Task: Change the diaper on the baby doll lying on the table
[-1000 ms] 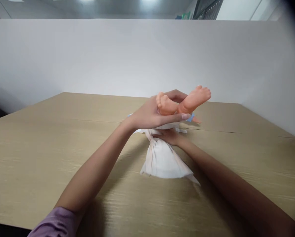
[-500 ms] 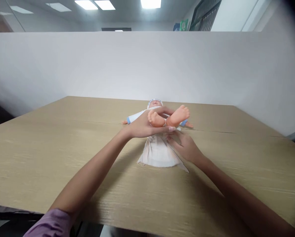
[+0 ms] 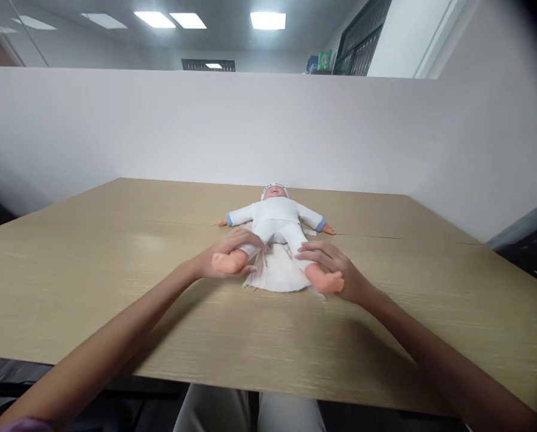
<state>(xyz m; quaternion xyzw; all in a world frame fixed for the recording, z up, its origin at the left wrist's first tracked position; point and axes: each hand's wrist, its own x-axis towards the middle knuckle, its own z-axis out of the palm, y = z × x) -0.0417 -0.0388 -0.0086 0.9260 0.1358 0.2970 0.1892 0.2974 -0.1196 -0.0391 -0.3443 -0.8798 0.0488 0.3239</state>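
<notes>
A baby doll [image 3: 277, 219] in a white suit and cap lies on its back on the wooden table [image 3: 115, 282], arms spread, legs apart and pointing toward me. A white diaper [image 3: 279, 276] lies flat under its hips and between its legs. My left hand [image 3: 225, 252] wraps over the doll's bare foot on the left. My right hand [image 3: 335, 267] curls around the lower leg on the right, just above the bare foot.
A white partition wall [image 3: 160, 126] rises behind the table's far edge. The table's near edge runs across the bottom of the view, with my lap below it. Ceiling lights and a dark cabinet show beyond the wall.
The doll's legs, held up and crossed in my left hand, have come down and spread apart. My right hand left the diaper and took the doll's other leg. The view pulled back.
</notes>
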